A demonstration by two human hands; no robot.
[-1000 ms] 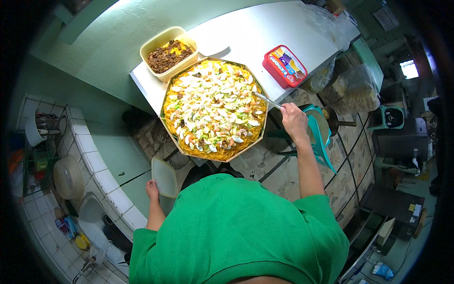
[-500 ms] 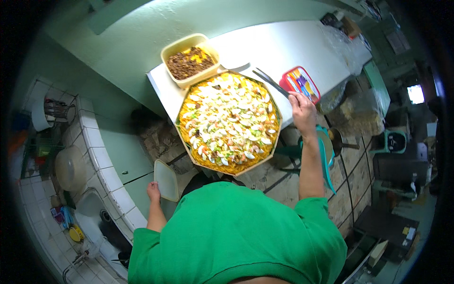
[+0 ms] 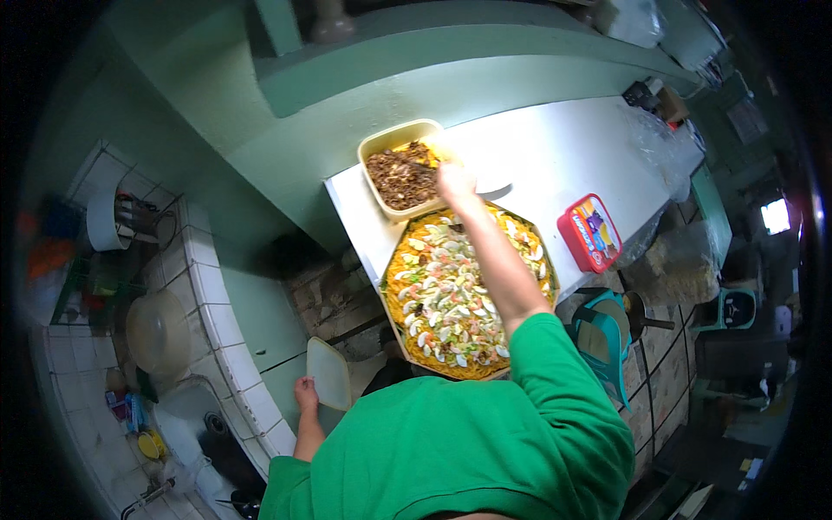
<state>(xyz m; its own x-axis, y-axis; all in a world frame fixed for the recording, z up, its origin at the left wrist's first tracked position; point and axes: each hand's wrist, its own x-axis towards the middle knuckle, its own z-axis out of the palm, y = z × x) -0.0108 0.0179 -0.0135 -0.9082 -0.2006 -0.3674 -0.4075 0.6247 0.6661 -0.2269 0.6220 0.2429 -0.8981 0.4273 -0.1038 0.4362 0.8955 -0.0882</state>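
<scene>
1. One wide, shallow, many-cornered tray (image 3: 393, 317) sits at the clock's centre, holding one thick layer of stringy yellow noodles (image 3: 402, 290). Smooth white egg slices (image 3: 438, 354), too many to count, lie scattered over it among soft green and pinkish bits.
2. Two hands show. The right hand (image 3: 454, 182) is at twelve o'clock, its bare forearm (image 3: 501, 270) passing over the tray from five o'clock. Its fingers appear closed round one slim dark utensil (image 3: 423, 165); glare and blur hide the exact grip.
3. One cream, rounded-corner plastic container (image 3: 379, 192) stands at eleven o'clock, just beside the tray. Crumbly dark-brown chopped pieces (image 3: 400, 180) fill most of it, with yellow bits toward its one o'clock side; the utensil reaches over them.
4. The left hand (image 3: 306, 393) is low at eight o'clock, fingers pinched on the edge of one flat, translucent plastic lid (image 3: 328, 373) with rounded corners, held apart from the table.
5. One smooth white table (image 3: 546, 139) bears the container and one red plastic tub (image 3: 591, 234) with a printed top, at two o'clock.
6. One teal plastic chair (image 3: 620, 365) stands near four o'clock; one round, dark, long-handled pan (image 3: 637, 314) is at three.
</scene>
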